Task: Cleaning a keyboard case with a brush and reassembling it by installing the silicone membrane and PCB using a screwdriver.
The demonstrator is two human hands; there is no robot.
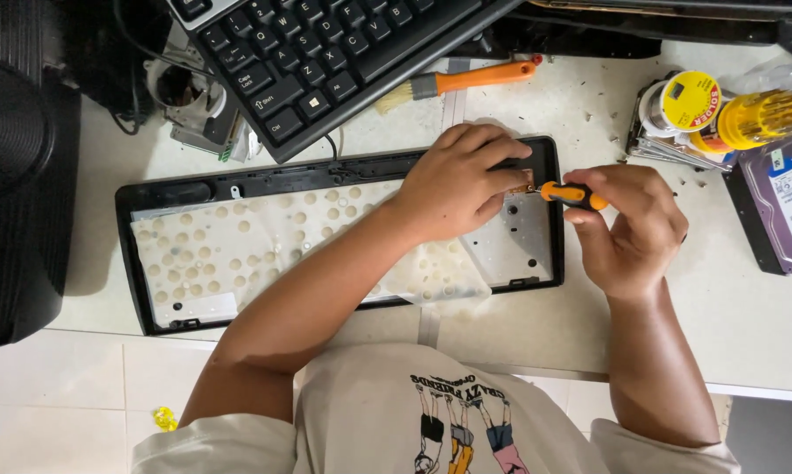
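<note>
We look straight down on an opened keyboard base [150, 197], a black tray lying flat on the pale table [747, 333], keys gone and a cloudy dotted membrane sheet [264, 250] spread over most of it. At the tray's right end the sheet stops and bare grey metal plate [523, 250] shows. Our left hand [462, 184] lies over the upper right corner of the tray, fingers curled down and pressing on the black edge, its grip closed flat on the frame rather than around anything we can make out. Just beside it, the right hand [633, 228] pinches a small screwdriver [571, 195] with an orange and black handle, thumb and fingertips closed tightly round it, the tip pointing left at a little brown circuit board [523, 187] that peeks out under the left fingers. Whether the tip actually touches it, we cannot tell. Above the tray a second black keyboard [326, 53] lies at an angle, and near it a brush [466, 82] with an orange handle. Off to the right sit a yellow roll of solder [690, 101], a yellow set of screwdrivers [764, 114] and a hard drive [786, 206]. Tiny screws are scattered across the table.
</note>
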